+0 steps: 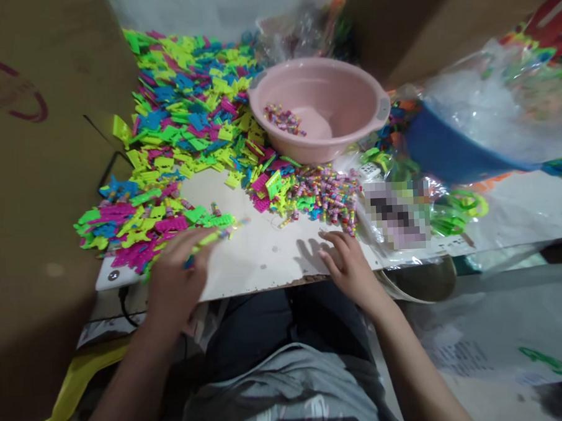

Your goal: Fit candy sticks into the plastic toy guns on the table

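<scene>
My left hand (175, 280) is at the near left of the white board (259, 255), fingers closed round a thin green and blue plastic piece (219, 233) that sticks out to the right. It is blurred by motion. My right hand (346, 263) rests on the board's near edge, fingers loosely curled, nothing visible in them, just below a heap of small multicoloured candy rolls (329, 196). Flat neon plastic pieces (188, 109) in green, yellow, pink and blue cover the board's back and left.
A pink basin (323, 106) with a few candy rolls inside stands at the back centre. A blue tub (446, 150) under clear plastic bags sits at right. Cardboard walls (38, 184) close in the left and back right. Green rings (458, 209) lie in a bag.
</scene>
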{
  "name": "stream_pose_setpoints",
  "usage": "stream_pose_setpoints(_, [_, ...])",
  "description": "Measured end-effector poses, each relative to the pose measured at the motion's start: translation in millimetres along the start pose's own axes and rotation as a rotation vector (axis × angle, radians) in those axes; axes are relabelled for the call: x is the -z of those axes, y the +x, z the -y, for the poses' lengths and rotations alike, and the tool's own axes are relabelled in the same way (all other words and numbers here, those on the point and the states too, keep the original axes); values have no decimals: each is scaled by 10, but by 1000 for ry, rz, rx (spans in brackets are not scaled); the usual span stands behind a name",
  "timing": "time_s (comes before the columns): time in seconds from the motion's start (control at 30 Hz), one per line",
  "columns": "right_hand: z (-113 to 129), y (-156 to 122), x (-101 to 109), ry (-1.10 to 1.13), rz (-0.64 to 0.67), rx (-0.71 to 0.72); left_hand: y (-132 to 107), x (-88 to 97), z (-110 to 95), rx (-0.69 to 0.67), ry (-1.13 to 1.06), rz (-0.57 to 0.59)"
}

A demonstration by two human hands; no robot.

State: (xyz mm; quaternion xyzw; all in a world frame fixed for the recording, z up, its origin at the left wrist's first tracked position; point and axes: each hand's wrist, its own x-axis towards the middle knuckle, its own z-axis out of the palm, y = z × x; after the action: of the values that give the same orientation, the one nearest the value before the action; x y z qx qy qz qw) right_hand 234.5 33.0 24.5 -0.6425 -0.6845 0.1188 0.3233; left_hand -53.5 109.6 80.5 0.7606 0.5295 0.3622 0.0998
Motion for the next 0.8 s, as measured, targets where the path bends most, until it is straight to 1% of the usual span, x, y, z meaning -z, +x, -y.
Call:
stream_pose_setpoints(0.03, [-101, 30, -48, -90, -20, -11, 109, 79, 146, 6, 80, -98])
stream_pose_setpoints(0.07, [-183, 57, -86, -170, -30, -17, 211, 154, 287, 6, 139, -157])
stream_pose_setpoints(0.1, [-244, 84, -112, -236, -33, -21, 301, 222, 415, 8, 193, -177])
stream_pose_setpoints(0.13, [-283, 111, -128, -287, -37, -27, 377, 276, 523, 22, 258, -171])
stream_pose_setpoints(0.17, [-301, 143, -135, -324, -38, -38, 436, 315, 605, 63, 341, -186])
stream_pose_setpoints(0.2, [-298, 179, -135, -349, -24, -52, 477, 339, 660, 112, 421, -158])
stream_pose_setpoints(0.27, [-240, 268, -137, -368, 49, -66, 509, 340, 685, 226, 558, -51])
stream_pose_setpoints(0.3, [-189, 321, -147, -369, 96, -63, 507, 321, 661, 270, 594, 20])
stream_pose_setpoints(0.33, [-126, 376, -168, -369, 141, -54, 499, 290, 620, 304, 611, 67])
stream_pose_setpoints(0.37, [-56, 434, -202, -366, 177, -39, 491, 248, 566, 321, 611, 88])
stream_pose_setpoints(0.43, [89, 548, -305, -365, 213, -16, 492, 125, 438, 313, 580, 50])
stream_pose_setpoints(0.47, [156, 602, -367, -368, 227, -17, 507, 42, 371, 283, 543, 40])
stream_pose_setpoints(0.53, [265, 691, -487, -378, 245, -41, 576, -173, 242, 198, 404, 75])
stream_pose_setpoints(0.6, [331, 743, -574, -385, 253, -86, 685, -448, 124, 114, 168, 182])
stream_pose_setpoints(0.63, [349, 749, -598, -384, 255, -111, 748, -600, 72, 95, 117, 210])
stream_pose_setpoints(0.73, [356, 690, -601, -369, 263, -171, 935, -1046, -45, 88, 21, 221])
stream_pose_setpoints(0.8, [335, 596, -563, -346, 266, -190, 1030, -1271, -86, 118, -56, 198])
